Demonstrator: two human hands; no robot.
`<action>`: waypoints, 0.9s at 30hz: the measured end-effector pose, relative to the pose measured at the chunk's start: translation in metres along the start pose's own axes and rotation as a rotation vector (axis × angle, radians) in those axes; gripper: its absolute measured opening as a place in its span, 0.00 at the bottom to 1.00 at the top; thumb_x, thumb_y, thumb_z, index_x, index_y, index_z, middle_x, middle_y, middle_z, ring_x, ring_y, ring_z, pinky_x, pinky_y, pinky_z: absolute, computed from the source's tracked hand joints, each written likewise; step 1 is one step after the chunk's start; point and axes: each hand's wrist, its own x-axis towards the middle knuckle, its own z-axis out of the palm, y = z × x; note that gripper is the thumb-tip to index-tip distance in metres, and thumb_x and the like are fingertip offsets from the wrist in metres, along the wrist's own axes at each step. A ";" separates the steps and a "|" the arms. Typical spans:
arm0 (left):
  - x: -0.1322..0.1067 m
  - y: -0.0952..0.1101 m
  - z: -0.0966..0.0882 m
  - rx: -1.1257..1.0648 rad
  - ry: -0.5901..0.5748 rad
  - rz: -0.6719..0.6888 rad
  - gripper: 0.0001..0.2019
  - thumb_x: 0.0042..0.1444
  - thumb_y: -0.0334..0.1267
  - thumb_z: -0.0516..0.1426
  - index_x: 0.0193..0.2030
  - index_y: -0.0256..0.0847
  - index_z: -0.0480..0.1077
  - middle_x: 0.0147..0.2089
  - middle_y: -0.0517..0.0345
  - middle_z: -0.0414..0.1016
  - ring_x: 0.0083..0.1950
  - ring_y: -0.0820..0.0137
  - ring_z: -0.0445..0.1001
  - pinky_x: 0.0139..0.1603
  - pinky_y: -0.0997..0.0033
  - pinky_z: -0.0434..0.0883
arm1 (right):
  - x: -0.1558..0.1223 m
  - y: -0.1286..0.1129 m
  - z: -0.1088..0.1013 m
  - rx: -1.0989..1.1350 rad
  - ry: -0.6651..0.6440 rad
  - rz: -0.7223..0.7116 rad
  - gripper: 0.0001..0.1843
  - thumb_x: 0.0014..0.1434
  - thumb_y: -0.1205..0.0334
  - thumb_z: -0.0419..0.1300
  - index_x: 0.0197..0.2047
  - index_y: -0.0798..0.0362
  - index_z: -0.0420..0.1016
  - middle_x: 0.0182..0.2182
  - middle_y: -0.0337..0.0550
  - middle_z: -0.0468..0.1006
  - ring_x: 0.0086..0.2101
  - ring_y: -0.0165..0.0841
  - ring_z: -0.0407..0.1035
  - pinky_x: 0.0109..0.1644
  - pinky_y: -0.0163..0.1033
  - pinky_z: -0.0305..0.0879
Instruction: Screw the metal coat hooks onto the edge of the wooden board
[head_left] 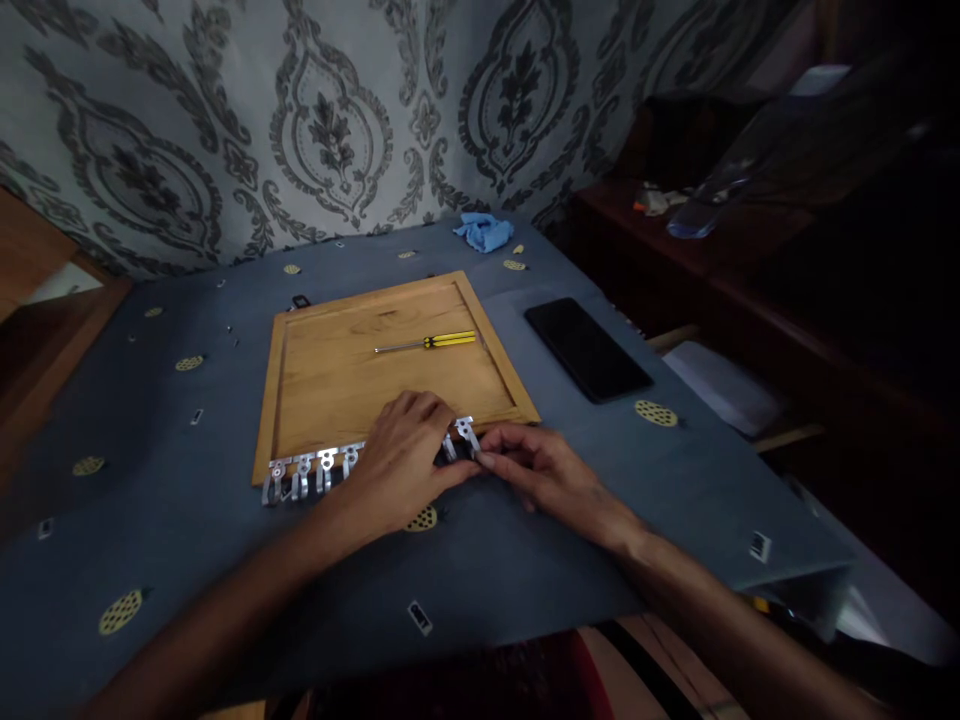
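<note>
A framed wooden board (337,375) lies flat on the cloth-covered table. Along its near edge runs a silvery metal hook rail (326,462) with several hooks, its middle hidden by my left hand. My left hand (405,455) is closed over the rail, its fingers curled on the board side and its thumb reaching towards the right end. At that right end, my right hand (536,468) pinches the last hook (466,432) between thumb and fingers. On the board rests a screwdriver (427,343) with a yellow and black handle, apart from both hands.
A black phone (589,348) lies to the right of the board. At the back are a crumpled blue cloth (486,232) and a small black item (300,302) by the board's far edge. Dark wooden furniture (720,270) stands on the right, a patterned wall (330,130) behind.
</note>
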 end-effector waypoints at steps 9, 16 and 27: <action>0.000 0.004 0.001 0.083 -0.005 -0.010 0.18 0.58 0.47 0.66 0.48 0.38 0.71 0.51 0.52 0.74 0.54 0.56 0.70 0.56 0.53 0.70 | -0.001 -0.001 0.000 -0.028 0.002 -0.047 0.22 0.59 0.41 0.62 0.33 0.54 0.73 0.25 0.34 0.68 0.18 0.21 0.55 0.18 0.30 0.55; 0.002 0.007 0.000 0.127 -0.041 -0.017 0.16 0.60 0.46 0.64 0.48 0.37 0.72 0.51 0.51 0.74 0.55 0.55 0.70 0.56 0.53 0.69 | -0.002 0.001 0.001 -0.065 0.012 -0.079 0.19 0.62 0.45 0.60 0.33 0.54 0.73 0.24 0.34 0.69 0.17 0.21 0.57 0.18 0.30 0.56; 0.002 0.006 0.000 0.103 -0.032 -0.034 0.18 0.59 0.49 0.64 0.49 0.39 0.72 0.51 0.52 0.74 0.55 0.55 0.69 0.56 0.54 0.68 | -0.007 -0.008 -0.016 -0.865 0.216 -0.610 0.12 0.70 0.63 0.53 0.50 0.51 0.77 0.45 0.47 0.83 0.43 0.35 0.81 0.46 0.38 0.79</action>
